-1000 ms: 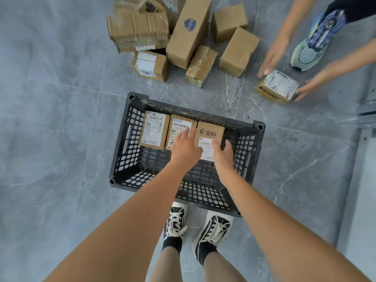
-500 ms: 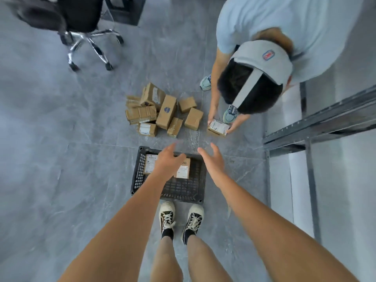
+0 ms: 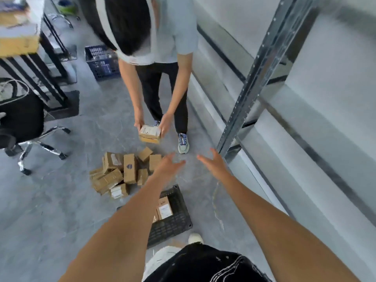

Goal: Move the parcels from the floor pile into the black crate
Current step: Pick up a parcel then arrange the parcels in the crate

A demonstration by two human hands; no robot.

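With both arms stretched forward, the left hand [image 3: 169, 164] and the right hand [image 3: 213, 162] hang in mid-frame with fingers spread and nothing in them, apart from each other and well above the floor. Just beyond them a second person [image 3: 154, 37] stands in the upper middle of the frame, holding a labelled cardboard parcel [image 3: 150, 133] between two hands, as if to pass it over. The floor pile of parcels [image 3: 122, 171] lies left of centre, and the black crate [image 3: 175, 218] sits lower centre, half hidden under the left forearm, with at least one labelled parcel [image 3: 164, 208] visible inside.

The chief risk looks to be a fumbled handover: if the other person lets go before both open hands close on the box, it drops onto the tiles or the pile. Since the forearm screens the crate, lowering a box into it blind could catch the rim or land on the parcel already inside. The steel shelf upright [image 3: 252, 82] stands close beside the right hand, so a wide swing could knock it.
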